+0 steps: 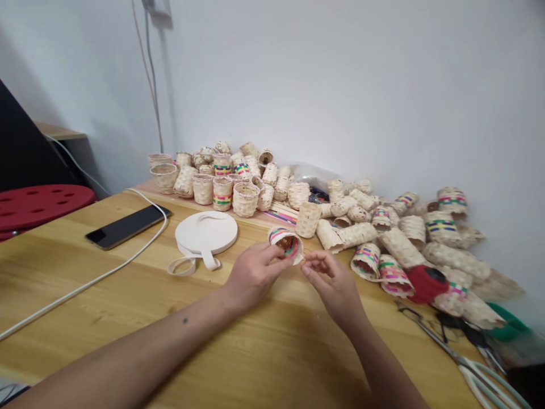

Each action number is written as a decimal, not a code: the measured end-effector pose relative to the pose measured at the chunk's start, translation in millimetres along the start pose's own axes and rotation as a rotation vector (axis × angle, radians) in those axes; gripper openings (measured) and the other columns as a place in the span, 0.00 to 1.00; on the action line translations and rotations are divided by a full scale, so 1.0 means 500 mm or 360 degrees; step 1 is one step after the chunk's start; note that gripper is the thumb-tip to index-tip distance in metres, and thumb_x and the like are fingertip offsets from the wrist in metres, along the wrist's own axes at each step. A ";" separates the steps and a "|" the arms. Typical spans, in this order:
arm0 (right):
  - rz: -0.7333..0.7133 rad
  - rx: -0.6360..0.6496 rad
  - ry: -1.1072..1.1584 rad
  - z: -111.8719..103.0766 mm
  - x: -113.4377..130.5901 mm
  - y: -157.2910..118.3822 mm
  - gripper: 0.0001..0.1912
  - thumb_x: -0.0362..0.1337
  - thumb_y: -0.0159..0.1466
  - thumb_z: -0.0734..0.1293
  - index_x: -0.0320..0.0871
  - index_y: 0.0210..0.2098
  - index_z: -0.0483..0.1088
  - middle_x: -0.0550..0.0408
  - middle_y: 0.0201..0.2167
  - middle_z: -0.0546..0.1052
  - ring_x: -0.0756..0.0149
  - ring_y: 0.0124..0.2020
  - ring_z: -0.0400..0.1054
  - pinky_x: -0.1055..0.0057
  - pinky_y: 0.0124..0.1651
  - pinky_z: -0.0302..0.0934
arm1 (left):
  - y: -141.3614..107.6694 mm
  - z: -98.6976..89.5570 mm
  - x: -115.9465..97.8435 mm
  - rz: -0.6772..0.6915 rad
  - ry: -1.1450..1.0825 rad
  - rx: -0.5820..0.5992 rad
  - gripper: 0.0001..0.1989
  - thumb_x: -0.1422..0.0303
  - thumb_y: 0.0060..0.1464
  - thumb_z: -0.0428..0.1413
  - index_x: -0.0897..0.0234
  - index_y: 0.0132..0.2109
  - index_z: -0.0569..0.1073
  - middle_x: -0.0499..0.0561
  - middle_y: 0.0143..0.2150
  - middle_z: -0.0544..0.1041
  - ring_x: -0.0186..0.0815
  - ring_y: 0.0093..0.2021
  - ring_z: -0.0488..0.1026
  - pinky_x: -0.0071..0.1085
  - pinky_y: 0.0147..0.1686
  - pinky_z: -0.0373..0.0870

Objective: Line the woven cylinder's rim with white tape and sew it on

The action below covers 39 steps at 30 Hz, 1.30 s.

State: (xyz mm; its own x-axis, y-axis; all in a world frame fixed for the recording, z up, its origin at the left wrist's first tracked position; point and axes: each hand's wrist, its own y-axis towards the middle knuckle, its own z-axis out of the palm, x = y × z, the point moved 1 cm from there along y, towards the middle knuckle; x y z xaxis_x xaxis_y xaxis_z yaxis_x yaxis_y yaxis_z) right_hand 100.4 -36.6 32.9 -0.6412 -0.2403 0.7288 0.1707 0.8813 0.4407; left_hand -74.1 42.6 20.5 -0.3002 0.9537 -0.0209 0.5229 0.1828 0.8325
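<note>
A small woven basket (279, 234) with coloured bands lies tipped over the wooden table, its open mouth facing me. My left hand (258, 271) grips its rim, with the thumb and fingers closed on the edge. Right beside that rim, my right hand (326, 275) is closed in a pinch at the basket's edge; what lies between its fingertips is too small to make out. Just behind stands a plain woven basket (308, 220). Left of my hands lies a roll of cream-coloured flat ribbon (206, 232) with a loose end curling onto the table.
Many small woven baskets (246, 199) crowd the table's back edge, spreading right. A phone (128, 226) and a white cable (140, 250) lie on the left. Scissors (457, 358), a red spool (428, 284) and a green round object (506, 322) are at the right. A red stool (46, 207) stands beyond the table.
</note>
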 end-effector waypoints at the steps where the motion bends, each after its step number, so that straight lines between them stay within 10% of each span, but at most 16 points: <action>1: -0.0057 -0.0024 -0.0059 -0.002 0.001 0.000 0.08 0.40 0.61 0.66 0.43 0.38 0.69 0.53 0.33 0.76 0.63 0.35 0.70 0.65 0.40 0.64 | 0.000 0.001 0.002 0.0008 0.0001 -0.0003 0.11 0.72 0.62 0.49 0.63 0.43 0.76 0.52 0.36 0.74 0.33 0.36 0.68 0.29 0.34 0.61; 9: -0.0616 -0.0021 -0.0590 -0.001 0.009 -0.006 0.06 0.36 0.66 0.63 0.45 0.38 0.73 0.54 0.29 0.73 0.64 0.33 0.64 0.66 0.37 0.55 | -0.009 0.016 -0.003 0.0142 0.0037 0.0136 0.11 0.70 0.64 0.48 0.62 0.42 0.75 0.50 0.34 0.73 0.32 0.34 0.66 0.29 0.33 0.59; 18: -0.0339 0.0141 -0.0665 0.010 0.010 -0.011 0.08 0.36 0.66 0.62 0.44 0.31 0.70 0.57 0.28 0.72 0.64 0.33 0.64 0.66 0.37 0.49 | -0.009 0.021 -0.012 0.0253 0.0004 0.0307 0.11 0.69 0.64 0.47 0.63 0.39 0.74 0.51 0.34 0.73 0.33 0.35 0.66 0.29 0.32 0.58; 25: -0.0260 -0.0298 0.0056 -0.037 0.023 0.000 0.10 0.41 0.67 0.60 0.44 0.31 0.65 0.55 0.30 0.68 0.64 0.35 0.63 0.67 0.39 0.57 | -0.007 0.025 -0.037 0.0414 -0.0142 0.0532 0.09 0.68 0.63 0.49 0.62 0.41 0.75 0.50 0.34 0.73 0.33 0.35 0.66 0.28 0.31 0.60; 29: 0.0044 -0.0214 0.0877 -0.064 0.013 0.013 0.13 0.49 0.65 0.60 0.47 0.33 0.58 0.58 0.26 0.64 0.65 0.29 0.64 0.63 0.37 0.64 | 0.008 0.001 -0.036 0.0174 -0.0772 0.0484 0.09 0.68 0.61 0.52 0.64 0.39 0.76 0.52 0.34 0.75 0.32 0.36 0.70 0.27 0.35 0.63; 33: 0.0294 -0.0012 0.1115 -0.066 0.008 0.017 0.13 0.49 0.64 0.60 0.48 0.32 0.56 0.68 0.17 0.43 0.73 0.14 0.37 0.73 0.19 0.54 | 0.018 -0.014 -0.018 -0.0372 -0.1649 0.0610 0.10 0.65 0.57 0.57 0.67 0.35 0.78 0.53 0.33 0.75 0.31 0.34 0.72 0.25 0.35 0.66; 39: 0.0379 -0.0649 0.0933 -0.145 -0.086 0.044 0.22 0.51 0.54 0.68 0.47 0.27 0.52 0.68 0.17 0.48 0.76 0.16 0.39 0.81 0.16 0.40 | 0.011 -0.011 0.007 -0.0760 -0.2389 0.0805 0.11 0.63 0.50 0.63 0.68 0.31 0.78 0.52 0.32 0.75 0.31 0.32 0.70 0.27 0.35 0.65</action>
State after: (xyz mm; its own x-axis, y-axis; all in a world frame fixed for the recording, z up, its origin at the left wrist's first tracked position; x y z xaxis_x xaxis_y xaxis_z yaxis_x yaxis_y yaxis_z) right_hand 185.9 -36.3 49.2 -0.0682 -0.3398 0.9380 0.5919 0.7431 0.3122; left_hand -76.6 45.4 28.3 0.3321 0.1025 -0.9376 0.8961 0.2760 0.3476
